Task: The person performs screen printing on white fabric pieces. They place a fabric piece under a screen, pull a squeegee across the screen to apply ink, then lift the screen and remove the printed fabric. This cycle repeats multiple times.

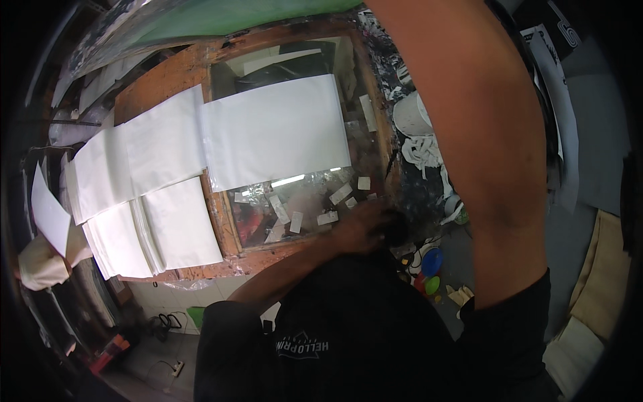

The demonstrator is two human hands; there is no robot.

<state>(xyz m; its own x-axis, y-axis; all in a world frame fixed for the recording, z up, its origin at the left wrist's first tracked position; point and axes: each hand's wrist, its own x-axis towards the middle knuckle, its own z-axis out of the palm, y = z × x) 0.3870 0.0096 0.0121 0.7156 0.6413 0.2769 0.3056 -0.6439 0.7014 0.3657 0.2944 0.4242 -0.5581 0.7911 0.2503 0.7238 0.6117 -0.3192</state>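
Observation:
My left hand [363, 226] is at the near right corner of a glass panel set in a wooden frame [231, 228]. It is dim and blurred, and its fingers run up against a dark rounded thing [395, 228] whose kind I cannot make out. Whether the hand grips that thing does not show. My right arm [485, 127] stretches up past the top edge, so the right hand is out of sight. A white sheet [274, 130] lies over much of the glass. Several small pale pieces of tape or paper [295, 222] are scattered on the glass nearest my left hand.
Stacks of white sheets [191, 224] cover the board's left side. A green-surfaced frame or screen [234, 17] slants above the far edge. To the right are a white tub [410, 114], crumpled white scraps [422, 153] and a blue lid [432, 261]. Cables [167, 321] hang lower left.

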